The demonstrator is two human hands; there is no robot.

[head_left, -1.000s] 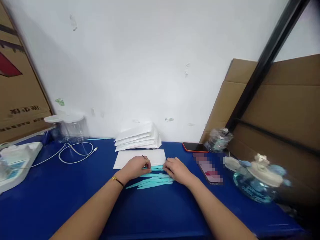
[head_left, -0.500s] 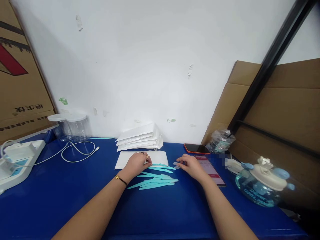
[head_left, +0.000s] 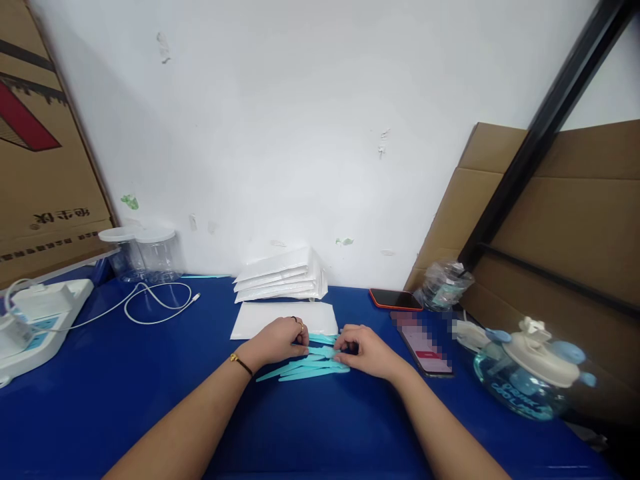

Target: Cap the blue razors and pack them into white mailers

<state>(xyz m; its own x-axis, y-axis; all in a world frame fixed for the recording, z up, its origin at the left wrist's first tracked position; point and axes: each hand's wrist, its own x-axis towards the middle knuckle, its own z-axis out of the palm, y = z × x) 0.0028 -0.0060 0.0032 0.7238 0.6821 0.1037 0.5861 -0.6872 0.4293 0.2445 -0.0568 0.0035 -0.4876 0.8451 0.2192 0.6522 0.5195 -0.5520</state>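
Observation:
On the blue table, several slim turquoise eyebrow razors (head_left: 310, 368) lie loosely side by side, handles pointing left. My left hand (head_left: 281, 340) is closed in a pinch over the upper part of this pile, at the handle of one razor (head_left: 321, 351). At that razor's right end, the thumb and fingers of my right hand (head_left: 369, 351) are pinched together. Whether a small clear cap is between them I cannot make out. Just behind the left hand lies a flat white padded envelope (head_left: 280, 317), and more turquoise razors (head_left: 323, 339) rest at its front edge.
A stack of white padded envelopes (head_left: 280, 277) stands against the wall. Two phones (head_left: 395, 299) lie at right, near a clear teapot-like bottle (head_left: 525, 380). At left are a power strip (head_left: 75, 300), a white cable (head_left: 155, 323) and clear lidded jars (head_left: 157, 257).
My right hand has moved left and toward me, from clear pieces beside the razors to the razor's end. My left hand has shifted slightly toward me.

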